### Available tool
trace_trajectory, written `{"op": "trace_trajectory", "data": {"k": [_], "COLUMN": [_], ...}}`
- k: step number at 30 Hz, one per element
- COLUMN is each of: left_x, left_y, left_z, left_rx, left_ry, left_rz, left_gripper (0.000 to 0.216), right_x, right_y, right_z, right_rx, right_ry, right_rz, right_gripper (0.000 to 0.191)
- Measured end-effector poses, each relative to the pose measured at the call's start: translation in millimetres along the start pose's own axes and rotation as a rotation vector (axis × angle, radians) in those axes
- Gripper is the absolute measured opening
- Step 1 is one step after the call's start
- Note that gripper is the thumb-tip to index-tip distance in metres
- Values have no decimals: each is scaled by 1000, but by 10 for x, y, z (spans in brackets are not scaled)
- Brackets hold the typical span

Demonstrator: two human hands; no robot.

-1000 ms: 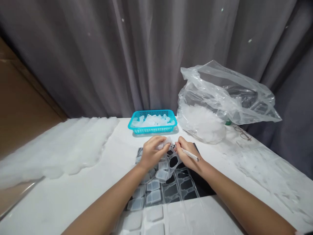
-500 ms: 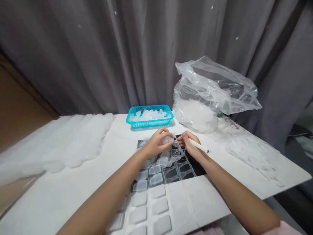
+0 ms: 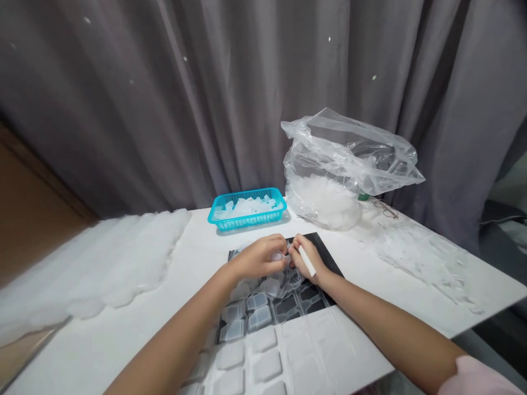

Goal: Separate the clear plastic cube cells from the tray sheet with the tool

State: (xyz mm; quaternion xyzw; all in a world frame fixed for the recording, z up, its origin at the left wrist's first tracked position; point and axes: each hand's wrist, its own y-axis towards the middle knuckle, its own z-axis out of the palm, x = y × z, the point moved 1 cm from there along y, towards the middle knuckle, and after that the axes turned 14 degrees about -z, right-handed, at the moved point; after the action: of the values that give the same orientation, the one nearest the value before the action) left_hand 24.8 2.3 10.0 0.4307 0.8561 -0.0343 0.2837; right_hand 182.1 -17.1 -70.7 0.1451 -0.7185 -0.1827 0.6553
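Note:
A clear plastic sheet of pockets runs from the table's front edge over a black mat. The pockets in its left columns hold white translucent squares; those on the right look flat. My left hand is closed on the crumpled far part of the sheet, fingers pinched around a small white translucent piece. My right hand is closed, close by on the right, with a slim white stick-like tool lying across it. The tool's tip and what the right fingertips touch are hidden.
Behind my hands stands a blue basket of white translucent pieces. A large clear bag with white contents is at the back right. Clear plastic scraps lie on the right, a thick white padded pile on the left.
My hands have come closer together, and the right hand has turned, so the white tool points more steeply down toward me. The camera view has shifted slightly.

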Motion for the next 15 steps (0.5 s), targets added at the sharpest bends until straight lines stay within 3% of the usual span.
{"op": "trace_trajectory", "data": {"k": [4, 7, 9, 13, 15], "left_x": [111, 186, 206, 205, 200], "left_y": [-23, -44, -50, -36, -23], "left_z": [-24, 32, 73, 85, 78], "left_rx": [1, 38, 45, -95, -157], "left_ry": [-66, -281, -452, -625, -668], "left_rz": [-194, -373, -446, -545, -622], "left_gripper": [10, 15, 24, 34, 33], "right_x": [-60, -63, -22, 174, 281], "right_y": [-85, -125, -122, -68, -44], "right_z": [90, 94, 48, -159, -247], "right_rx": [39, 64, 11, -209, -176], "right_ry": [-12, 88, 138, 67, 85], "right_rz": [-4, 20, 25, -82, -102], "right_gripper": [26, 31, 33, 32, 33]}}
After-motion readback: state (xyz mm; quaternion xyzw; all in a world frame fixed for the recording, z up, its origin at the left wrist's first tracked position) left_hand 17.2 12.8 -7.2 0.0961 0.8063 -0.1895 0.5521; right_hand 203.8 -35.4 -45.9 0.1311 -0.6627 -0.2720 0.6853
